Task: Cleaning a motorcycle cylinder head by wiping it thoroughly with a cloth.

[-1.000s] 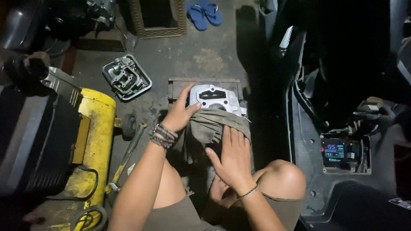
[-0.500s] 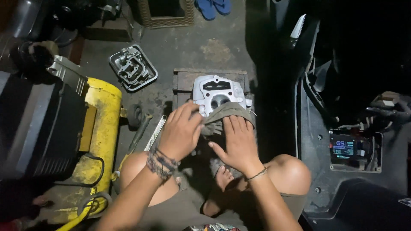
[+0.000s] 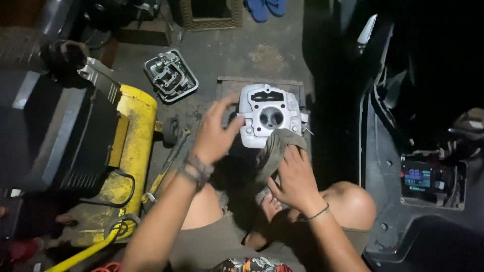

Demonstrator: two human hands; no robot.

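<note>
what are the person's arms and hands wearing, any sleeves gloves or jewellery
Both arms are bare to where they leave the picture, with no sleeves and no gloves. The left hand has a thick stack of dark beaded or braided bracelets round its wrist. The right hand has one thin band on its wrist. No rings or watch can be made out.

Bare floor [image 3: 282, 50] lies open beyond the cylinder head [image 3: 269, 115]; to my left hand's [image 3: 214, 136] side the yellow tank [image 3: 128, 151], a small wheel [image 3: 170, 131] and a metal cover [image 3: 170, 75] crowd in; dark bodywork [image 3: 398, 166] walls off the right.
</note>
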